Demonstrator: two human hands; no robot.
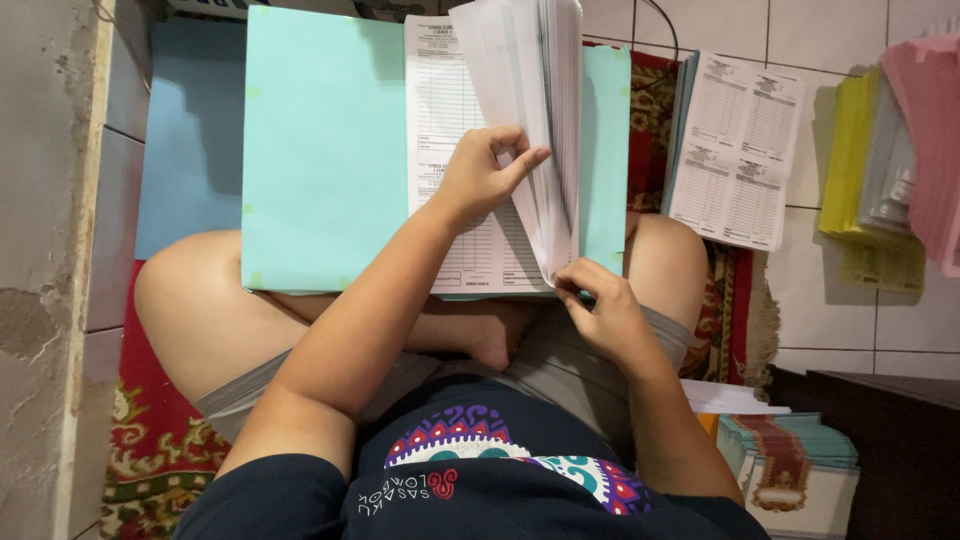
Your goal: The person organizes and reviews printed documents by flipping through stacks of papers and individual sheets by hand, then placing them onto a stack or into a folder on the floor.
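A thick stack of white printed forms (525, 110) lies inside an open light-green folder (320, 150) that rests across my crossed legs. My left hand (485, 175) is on the upper pages, fingers curled, the forefinger pushing into the fanned sheets and holding them lifted. My right hand (598, 305) pinches the lower right corner of the paper stack at the folder's near edge. The lifted pages stand nearly upright and hide what lies under them. A flat form page (455, 110) shows beneath my left hand.
To the right on the tiled floor lie a pile of printed forms (738, 150), a yellow paper stack (862, 160) and a pink stack (925, 140). A bundle of blue-green booklets (795, 465) sits at lower right. A wall (45, 250) is on the left, a red rug (150, 440) beneath.
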